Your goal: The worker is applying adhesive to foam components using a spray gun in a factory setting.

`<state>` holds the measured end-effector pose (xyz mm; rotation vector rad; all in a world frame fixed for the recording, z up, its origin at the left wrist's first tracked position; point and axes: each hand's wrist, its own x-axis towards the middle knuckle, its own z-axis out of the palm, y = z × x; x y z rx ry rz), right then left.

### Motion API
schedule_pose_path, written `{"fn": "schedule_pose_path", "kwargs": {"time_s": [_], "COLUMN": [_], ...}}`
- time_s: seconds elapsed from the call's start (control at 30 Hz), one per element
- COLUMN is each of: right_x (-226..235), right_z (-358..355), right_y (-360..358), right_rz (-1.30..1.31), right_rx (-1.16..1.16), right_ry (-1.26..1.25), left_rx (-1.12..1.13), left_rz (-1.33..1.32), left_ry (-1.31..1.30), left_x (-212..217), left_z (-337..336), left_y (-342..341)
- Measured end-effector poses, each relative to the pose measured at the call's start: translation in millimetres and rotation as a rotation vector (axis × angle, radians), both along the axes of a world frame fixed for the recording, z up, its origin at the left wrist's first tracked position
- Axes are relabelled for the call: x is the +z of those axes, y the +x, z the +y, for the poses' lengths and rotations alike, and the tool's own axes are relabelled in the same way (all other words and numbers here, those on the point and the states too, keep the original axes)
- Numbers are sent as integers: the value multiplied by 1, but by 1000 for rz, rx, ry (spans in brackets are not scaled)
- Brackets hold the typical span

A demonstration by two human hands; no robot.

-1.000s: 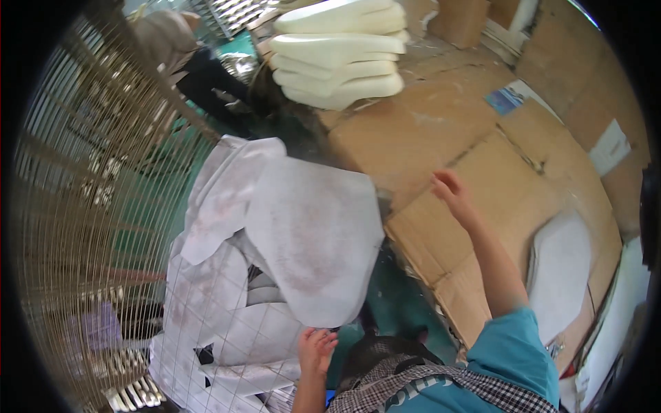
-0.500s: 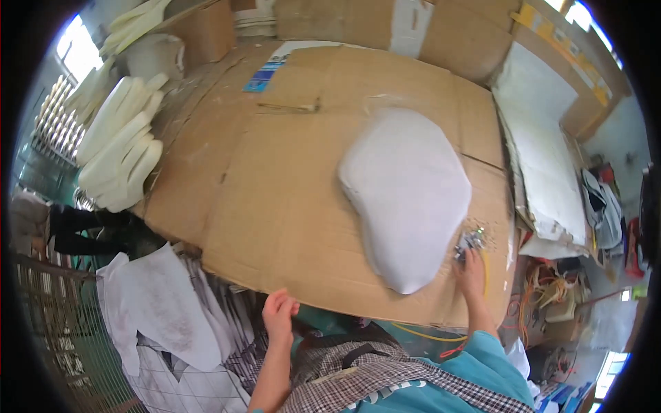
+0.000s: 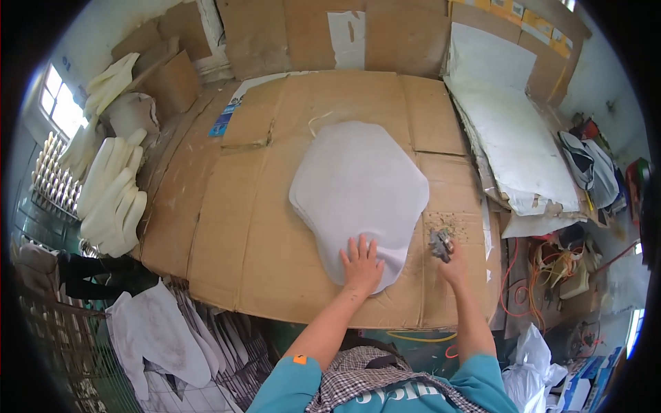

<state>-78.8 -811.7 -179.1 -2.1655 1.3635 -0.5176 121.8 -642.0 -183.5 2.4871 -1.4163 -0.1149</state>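
Note:
A light grey, cloth-like panel (image 3: 358,175) with a rounded, tapering outline lies on the cardboard-covered table (image 3: 220,241). Its left edge shows more than one layer. My left hand (image 3: 363,265) rests flat on the panel's narrow near end, fingers spread, and the surface wrinkles beside it. To the right of the panel, my right hand (image 3: 452,265) has its fingers closed on a small grey, metallic-looking object (image 3: 439,244), whose kind I cannot make out. Small crumbs (image 3: 454,224) are scattered on the cardboard just beyond it.
Cream-coloured, glove-like pieces (image 3: 113,196) are piled at the left. White sheets (image 3: 509,138) lie stacked at the right. Below the table's left edge, grey cut pieces (image 3: 162,330) hang over a wire rack. Orange cords (image 3: 520,286) and a white plastic bag (image 3: 533,365) sit at the lower right.
My left hand has moved from the table's near edge onto the panel. My right hand has stayed by the crumbs, fingers at the grey object. The whole view has shifted.

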Motion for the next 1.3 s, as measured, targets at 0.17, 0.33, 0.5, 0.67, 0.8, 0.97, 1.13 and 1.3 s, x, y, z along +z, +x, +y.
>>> {"fn": "schedule_pose_path", "kwargs": {"time_s": [0.17,0.33,0.5,0.67,0.8,0.97,1.13,1.3], "right_x": [142,193,222,228,236,240,249,249], "right_z": [84,147,180,188,198,225,229,237], "right_y": [-6,-44,-51,-59,-85,-107,-97,-131], "right_rz": [-320,-480,-600,-695,-703,-594,-763,-605], "right_rx": [22,473,394,369,223,324,99,106], "right_ry": [607,304,551,434,373,510,371,457], "left_rx": [66,61,117,204,420,422,439,405], "left_rz": [22,193,194,306,332,339,381,391], "left_ry": [73,56,-110,-296,-320,-355,-374,-408], "left_x": [5,19,-3,-23,-30,-30,-37,-33], "left_z": [25,55,149,234,271,283,278,285], "left_y": [19,15,45,60,58,59,60,56]}}
